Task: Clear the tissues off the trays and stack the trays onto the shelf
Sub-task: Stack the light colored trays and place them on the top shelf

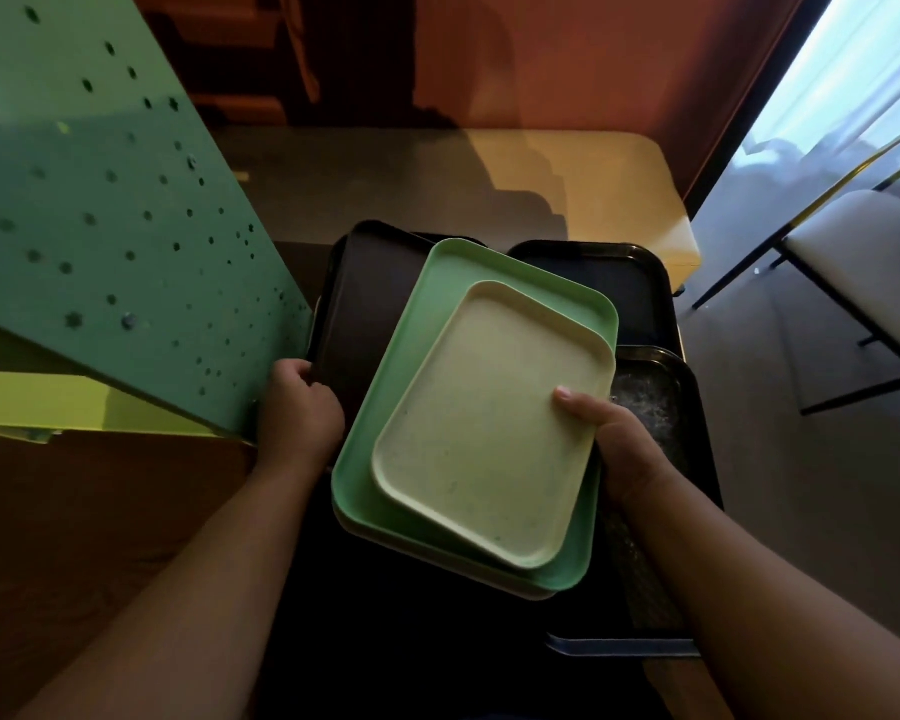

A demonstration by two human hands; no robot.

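Pale cream plastic sits uppermost: the cream tray (489, 423) is nested on the green tray (437, 324), with what looks like another light tray edge under them. My right hand (614, 444) clamps the right edge of this stack, thumb on top of the cream tray, fingers hidden below. My left hand (297, 407) curls around the near-left rim of the dark brown tray (365, 304), which lies partly beneath the green one. No tissues show on any tray (the speckled black tray (645, 397) at right is merely mottled). To do this well, I'd square the skewed light stack before lifting, keep it level, and slide it onto the shelf without letting the cream tray skate.
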